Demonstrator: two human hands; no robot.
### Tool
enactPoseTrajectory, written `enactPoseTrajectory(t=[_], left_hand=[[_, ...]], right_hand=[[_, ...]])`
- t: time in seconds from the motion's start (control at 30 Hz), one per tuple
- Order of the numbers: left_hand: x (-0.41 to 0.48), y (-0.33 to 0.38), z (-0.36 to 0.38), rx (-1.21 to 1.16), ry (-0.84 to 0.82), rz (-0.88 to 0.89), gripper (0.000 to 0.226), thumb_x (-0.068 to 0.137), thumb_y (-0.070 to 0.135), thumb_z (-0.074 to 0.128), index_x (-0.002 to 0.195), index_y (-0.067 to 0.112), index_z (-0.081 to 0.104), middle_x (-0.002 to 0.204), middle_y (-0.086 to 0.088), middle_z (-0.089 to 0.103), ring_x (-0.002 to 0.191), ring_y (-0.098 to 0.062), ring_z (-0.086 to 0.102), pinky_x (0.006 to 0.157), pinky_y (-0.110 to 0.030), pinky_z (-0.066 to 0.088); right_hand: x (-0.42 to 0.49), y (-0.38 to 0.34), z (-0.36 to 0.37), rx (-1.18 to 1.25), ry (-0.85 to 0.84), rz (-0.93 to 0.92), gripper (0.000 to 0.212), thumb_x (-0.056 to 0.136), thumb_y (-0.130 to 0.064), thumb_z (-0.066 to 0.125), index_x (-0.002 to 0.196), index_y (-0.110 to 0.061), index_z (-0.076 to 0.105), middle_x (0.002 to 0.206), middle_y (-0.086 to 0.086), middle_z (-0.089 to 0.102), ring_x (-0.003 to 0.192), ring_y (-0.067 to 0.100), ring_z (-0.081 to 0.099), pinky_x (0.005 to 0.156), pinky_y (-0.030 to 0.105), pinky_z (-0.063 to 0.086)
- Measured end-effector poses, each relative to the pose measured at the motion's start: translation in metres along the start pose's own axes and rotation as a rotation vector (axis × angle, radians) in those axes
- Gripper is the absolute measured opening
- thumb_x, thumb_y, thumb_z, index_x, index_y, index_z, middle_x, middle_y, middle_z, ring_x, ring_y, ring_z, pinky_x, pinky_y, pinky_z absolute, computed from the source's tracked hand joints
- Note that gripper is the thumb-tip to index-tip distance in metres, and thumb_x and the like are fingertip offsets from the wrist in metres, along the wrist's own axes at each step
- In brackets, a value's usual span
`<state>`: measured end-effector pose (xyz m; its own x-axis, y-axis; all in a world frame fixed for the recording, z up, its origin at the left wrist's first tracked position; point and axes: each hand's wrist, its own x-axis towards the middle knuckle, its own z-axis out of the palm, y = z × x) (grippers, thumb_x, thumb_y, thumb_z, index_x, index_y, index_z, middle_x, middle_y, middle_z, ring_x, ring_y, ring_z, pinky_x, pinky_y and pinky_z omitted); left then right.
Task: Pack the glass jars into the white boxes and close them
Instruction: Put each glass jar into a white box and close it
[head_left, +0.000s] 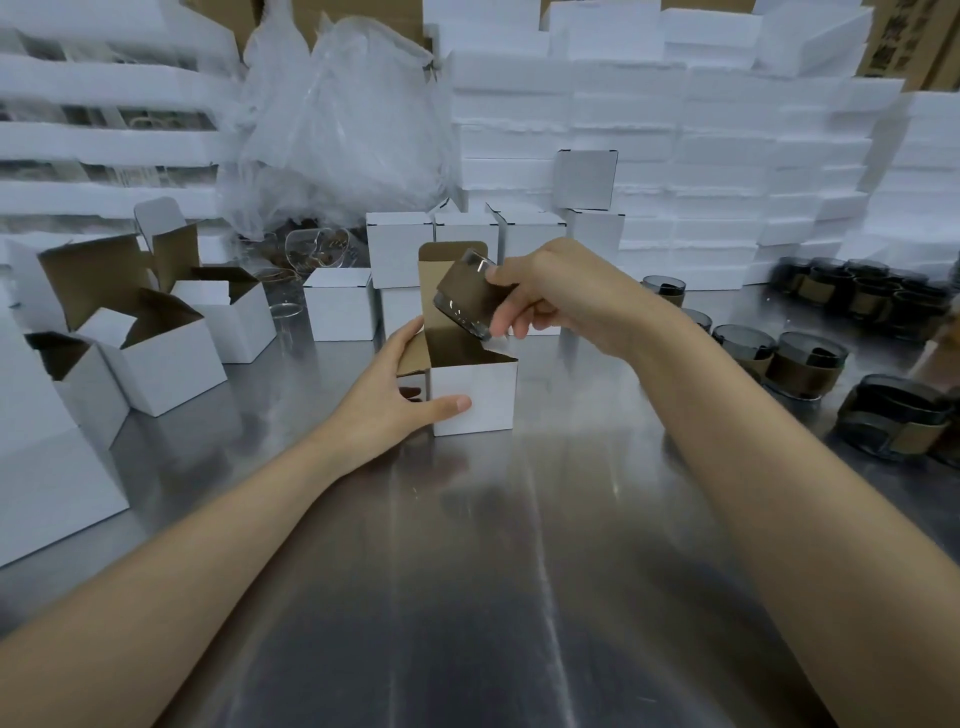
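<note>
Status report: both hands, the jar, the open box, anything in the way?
Right hand grips glass jar, tilted above open white box. Left hand holds box's left side, thumb across front. Lid flap upright; nothing over the opening.

The only view comes from a wide-angle camera on the person's head, facing forward and down over a metal table (519, 571). Both forearms enter from the near corners. At mid-frame, close to the lens, the left hand (395, 400) grips an open white box (475, 400) and the right hand (566, 296) pinches a glass jar (465, 296). Far stacks of white foam slabs (675, 156) fill the top, bowed toward the edges.
</note>
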<state>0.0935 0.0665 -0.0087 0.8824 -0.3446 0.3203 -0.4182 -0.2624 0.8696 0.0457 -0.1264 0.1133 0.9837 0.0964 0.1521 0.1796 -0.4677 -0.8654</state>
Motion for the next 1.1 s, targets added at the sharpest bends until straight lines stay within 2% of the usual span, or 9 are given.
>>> enactPoseTrajectory(t=[0.13, 0.23, 0.4, 0.63, 0.73, 0.87, 0.93, 1.0, 1.1], left_hand=[[-0.001, 0.002, 0.0, -0.012, 0.001, 0.008, 0.095, 0.054, 0.054, 0.084, 0.135, 0.048, 0.033, 0.123, 0.029, 0.054, 0.109, 0.004, 0.059, 0.081, -0.012, 0.051], [0.001, -0.001, 0.001, -0.013, 0.003, 0.023, 0.095, 0.057, 0.047, 0.089, 0.137, 0.036, 0.037, 0.129, 0.016, 0.057, 0.115, -0.004, 0.058, 0.091, -0.026, 0.052], [0.001, -0.001, 0.001, -0.024, 0.001, 0.036, 0.1, 0.055, 0.047, 0.087, 0.14, 0.035, 0.037, 0.125, 0.021, 0.059, 0.114, 0.002, 0.057, 0.085, -0.019, 0.052], [0.003, -0.004, 0.001, -0.012, 0.011, 0.005, 0.109, 0.052, 0.056, 0.086, 0.143, 0.039, 0.03, 0.127, 0.024, 0.055, 0.118, 0.003, 0.053, 0.096, -0.029, 0.05], [0.002, -0.004, 0.001, -0.008, 0.02, 0.001, 0.109, 0.054, 0.049, 0.086, 0.145, 0.037, 0.028, 0.125, 0.024, 0.055, 0.117, 0.004, 0.052, 0.092, -0.023, 0.049], [0.002, -0.003, 0.003, 0.014, 0.012, -0.008, 0.108, 0.065, 0.035, 0.088, 0.148, 0.037, 0.021, 0.126, 0.024, 0.05, 0.119, 0.0, 0.051, 0.093, -0.02, 0.047], [0.003, -0.003, 0.001, 0.001, 0.016, -0.036, 0.115, 0.068, 0.032, 0.087, 0.152, 0.032, 0.009, 0.134, 0.021, 0.046, 0.122, -0.004, 0.05, 0.098, -0.022, 0.046], [0.004, -0.003, -0.001, -0.012, 0.002, -0.059, 0.115, 0.072, 0.029, 0.084, 0.153, 0.025, 0.002, 0.143, 0.011, 0.044, 0.126, -0.007, 0.049, 0.106, -0.031, 0.042], [0.003, -0.003, 0.0, 0.032, -0.06, -0.045, 0.084, 0.087, 0.025, 0.07, 0.151, 0.021, 0.015, 0.14, 0.009, 0.05, 0.132, -0.009, 0.045, 0.112, -0.036, 0.036]], right_hand=[[0.001, -0.003, 0.0, 0.263, -0.027, -0.022, 0.037, 0.093, -0.028, 0.061, 0.058, -0.015, 0.06, 0.047, 0.001, 0.057, 0.043, 0.009, 0.045, 0.05, 0.018, 0.041], [0.0, -0.004, 0.006, 0.345, -0.103, -0.011, 0.039, 0.094, -0.028, 0.06, 0.057, -0.016, 0.061, 0.047, -0.001, 0.057, 0.041, 0.008, 0.046, 0.049, 0.017, 0.039], [-0.004, 0.0, 0.013, -0.009, -0.065, 0.045, 0.025, 0.096, -0.03, 0.056, 0.09, -0.01, 0.069, 0.063, 0.001, 0.072, 0.047, 0.006, 0.056, 0.063, 0.023, 0.038], [-0.001, 0.01, 0.015, -0.373, 0.01, -0.106, 0.026, 0.092, -0.025, 0.063, 0.068, -0.024, 0.072, 0.044, -0.012, 0.059, 0.048, -0.004, 0.048, 0.052, 0.007, 0.037], [0.002, 0.015, 0.023, -0.517, -0.047, -0.1, 0.021, 0.094, -0.028, 0.06, 0.084, -0.02, 0.077, 0.045, -0.013, 0.058, 0.057, -0.002, 0.049, 0.069, 0.022, 0.037], [0.004, 0.015, 0.025, -0.681, -0.063, -0.066, 0.023, 0.093, -0.026, 0.057, 0.076, -0.024, 0.072, 0.05, -0.01, 0.056, 0.065, 0.006, 0.048, 0.084, 0.035, 0.036], [0.006, 0.015, 0.026, -0.457, 0.079, -0.122, 0.025, 0.092, -0.02, 0.055, 0.072, -0.022, 0.069, 0.054, -0.009, 0.055, 0.062, 0.01, 0.049, 0.074, 0.025, 0.042], [0.008, 0.022, 0.028, -0.119, 0.428, -0.189, 0.026, 0.093, -0.012, 0.048, 0.089, -0.019, 0.072, 0.07, -0.007, 0.062, 0.065, 0.007, 0.052, 0.064, 0.013, 0.042], [0.016, 0.042, 0.021, 0.116, 0.682, -0.124, 0.042, 0.09, -0.003, 0.039, 0.123, -0.018, 0.06, 0.101, -0.001, 0.061, 0.091, 0.006, 0.055, 0.082, 0.018, 0.043]])
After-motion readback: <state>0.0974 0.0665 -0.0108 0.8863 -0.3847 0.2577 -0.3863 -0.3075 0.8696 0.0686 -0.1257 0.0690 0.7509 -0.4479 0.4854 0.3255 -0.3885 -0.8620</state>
